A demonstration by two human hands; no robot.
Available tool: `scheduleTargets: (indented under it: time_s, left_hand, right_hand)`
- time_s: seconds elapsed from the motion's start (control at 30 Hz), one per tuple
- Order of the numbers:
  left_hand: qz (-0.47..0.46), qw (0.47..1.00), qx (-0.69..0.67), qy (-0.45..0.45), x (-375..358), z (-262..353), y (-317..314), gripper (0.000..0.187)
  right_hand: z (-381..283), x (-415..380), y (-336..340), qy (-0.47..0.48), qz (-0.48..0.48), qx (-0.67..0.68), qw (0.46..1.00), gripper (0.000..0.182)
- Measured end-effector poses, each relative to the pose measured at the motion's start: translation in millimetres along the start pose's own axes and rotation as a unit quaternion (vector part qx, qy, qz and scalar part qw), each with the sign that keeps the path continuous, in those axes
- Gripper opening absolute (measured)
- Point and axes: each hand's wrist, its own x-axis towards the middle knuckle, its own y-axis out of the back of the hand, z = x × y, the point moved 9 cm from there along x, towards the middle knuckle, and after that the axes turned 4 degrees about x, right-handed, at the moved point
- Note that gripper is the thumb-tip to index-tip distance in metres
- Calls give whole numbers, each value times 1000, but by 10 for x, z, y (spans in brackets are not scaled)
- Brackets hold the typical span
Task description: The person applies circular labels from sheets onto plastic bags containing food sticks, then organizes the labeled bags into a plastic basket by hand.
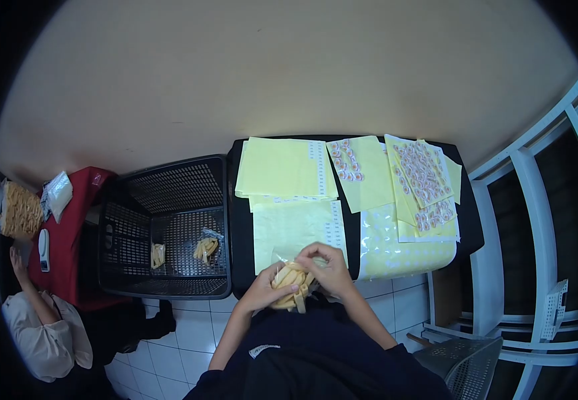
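Observation:
A clear plastic bag of pale yellow snack sticks point(290, 279) is held close to my body, at the near edge of the table. My left hand point(263, 291) wraps around its left side, thumb across the front. At the bag's upper right, my right hand point(329, 269) has its fingers pinched together on the plastic. Whether a small sticker is between those fingers cannot be made out. Just beyond the bag lies a yellow sticker sheet point(295, 227) with a strip of small labels along its right side.
More yellow sheets point(282, 167) and round red-and-white stickers point(425, 173) cover the black-draped table point(352, 233). A black crate point(162, 200) at left holds two snack bags point(205, 249). Further left, a person point(49, 327) sits by a red-covered table point(69, 247) with a white scale point(44, 251).

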Motion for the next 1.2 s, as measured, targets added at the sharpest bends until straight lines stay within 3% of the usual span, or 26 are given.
scheduleTargets:
  time_s: [0.03, 0.07, 0.13, 0.17, 0.2, 0.23, 0.33, 0.67, 0.93, 1.2]
  left_hand:
    - [9, 999, -38, -2, 44, 22, 17, 48]
    - [20, 997, -75, -5, 75, 43, 42, 49]
    - [29, 996, -85, -14, 153, -122, 119, 46]
    - [70, 975, -213, 5, 194, -261, 193, 44]
    - [108, 935, -337, 25, 235, -419, 247, 43]
    - [112, 933, -343, 18, 293, -501, 280, 40]
    - [121, 920, -372, 37, 370, -601, 310, 41]
    - [109, 915, -386, 46, 345, -600, 285, 40]
    - [83, 909, -404, 50, 388, -643, 272, 40]
    - [110, 918, -378, 52, 365, -610, 287, 40]
  right_hand:
    - [-27, 42, 53, 33, -6, 25, 999, 14]
    - [-20, 88, 162, 63, -8, 146, 987, 20]
    - [313, 115, 613, 35, 138, 3, 990, 28]
    - [353, 133, 635, 36, 140, 3, 990, 28]
    - [288, 125, 679, 57, 168, -168, 970, 32]
    - [225, 113, 687, 76, 189, -334, 920, 37]
    - [321, 105, 558, 109, 171, -448, 871, 42]
    - [379, 121, 641, 91, 206, -421, 879, 37]
    - [242, 180, 595, 96, 201, -504, 835, 18]
    - [274, 189, 598, 93, 228, -501, 830, 13]
